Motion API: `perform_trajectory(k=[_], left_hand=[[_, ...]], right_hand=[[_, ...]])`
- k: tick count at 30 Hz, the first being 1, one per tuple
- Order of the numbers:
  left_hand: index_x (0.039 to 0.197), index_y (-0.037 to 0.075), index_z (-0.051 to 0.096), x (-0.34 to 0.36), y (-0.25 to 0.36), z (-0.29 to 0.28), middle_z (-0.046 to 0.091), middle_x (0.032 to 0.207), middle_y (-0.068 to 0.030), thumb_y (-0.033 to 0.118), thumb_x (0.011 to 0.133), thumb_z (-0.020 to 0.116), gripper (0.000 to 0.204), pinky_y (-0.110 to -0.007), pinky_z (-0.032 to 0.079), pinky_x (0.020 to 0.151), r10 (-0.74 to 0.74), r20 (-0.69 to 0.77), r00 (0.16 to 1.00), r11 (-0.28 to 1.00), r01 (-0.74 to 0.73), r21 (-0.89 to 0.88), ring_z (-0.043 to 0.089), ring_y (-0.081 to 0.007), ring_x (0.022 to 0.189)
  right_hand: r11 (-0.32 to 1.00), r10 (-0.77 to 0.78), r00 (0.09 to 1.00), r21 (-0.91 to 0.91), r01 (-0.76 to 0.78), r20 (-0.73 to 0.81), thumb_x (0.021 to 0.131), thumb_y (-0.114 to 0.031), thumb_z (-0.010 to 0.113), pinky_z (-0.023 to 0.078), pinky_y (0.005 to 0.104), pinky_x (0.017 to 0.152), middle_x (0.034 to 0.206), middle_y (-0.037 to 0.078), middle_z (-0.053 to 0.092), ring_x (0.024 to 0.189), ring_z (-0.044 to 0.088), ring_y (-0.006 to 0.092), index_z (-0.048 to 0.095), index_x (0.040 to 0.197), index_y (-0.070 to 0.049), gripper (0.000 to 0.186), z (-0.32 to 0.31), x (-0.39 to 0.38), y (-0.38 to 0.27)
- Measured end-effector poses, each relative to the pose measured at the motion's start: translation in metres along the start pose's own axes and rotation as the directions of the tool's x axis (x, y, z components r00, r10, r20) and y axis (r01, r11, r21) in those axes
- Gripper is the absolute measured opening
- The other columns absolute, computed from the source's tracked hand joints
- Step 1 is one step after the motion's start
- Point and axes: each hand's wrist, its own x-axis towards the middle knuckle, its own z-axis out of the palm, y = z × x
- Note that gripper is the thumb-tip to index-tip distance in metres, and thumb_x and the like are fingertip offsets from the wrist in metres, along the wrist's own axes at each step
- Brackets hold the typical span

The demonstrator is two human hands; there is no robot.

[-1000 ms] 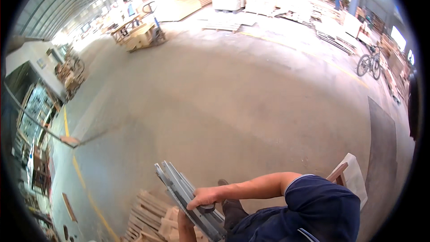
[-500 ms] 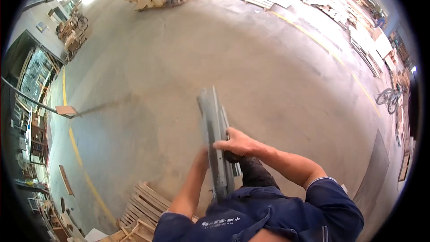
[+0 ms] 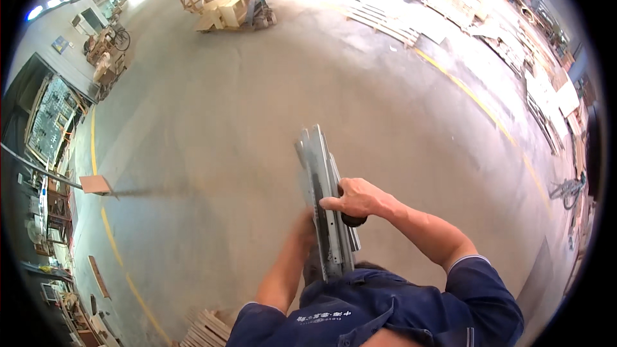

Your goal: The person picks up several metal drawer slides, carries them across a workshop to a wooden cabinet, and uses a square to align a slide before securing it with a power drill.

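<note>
A bundle of long grey metal drawer slides (image 3: 326, 218) is held upright-slanting in front of my body, its near end close to my dark blue shirt. My right hand (image 3: 357, 198) is closed on the bundle's right side, thumb across the top face. On the other side, my left hand (image 3: 308, 228) presses against the bundle; it is blurred and its fingers are hidden behind the metal. The slides lie roughly side by side, with uneven far ends. Below my right hand, a dark shoe (image 3: 353, 220) shows.
Concrete floor with yellow lines (image 3: 112, 238) surrounds me. Ahead stands a pallet jack (image 3: 259, 9) with wooden pieces. Stacked boards and pallets (image 3: 385, 22) line the right. A post with a brown board (image 3: 95, 184) is at left, and wooden slats (image 3: 205, 331) lie at lower left.
The bundle and both hands have shifted slightly right in the picture. The pallet jack and stacks ahead appear lower and nearer, and the slats at lower left have slid mostly out of view.
</note>
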Motion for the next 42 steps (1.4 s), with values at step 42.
perform_trajectory(k=[42], left_hand=[[0.141, -0.004, 0.049, 1.258, 1.058, 0.249, 0.062, 0.131, -0.0207, 0.041, 0.094, 0.068, 0.067, -0.044, 0.048, 0.106, -0.041, 0.12, 0.992, 0.933, -0.004, 0.36, 0.062, -0.0308, 0.12]], right_hand=[[0.779, -0.022, 0.969, 0.603, 0.17, -0.244, 0.099, -0.045, 0.053, 0.048, 0.0343, 0.088, 0.112, 0.009, 0.067, 0.097, 0.059, 0.0183, 0.063, 0.132, -0.003, 0.055, -1.142, 1.132, -0.01]])
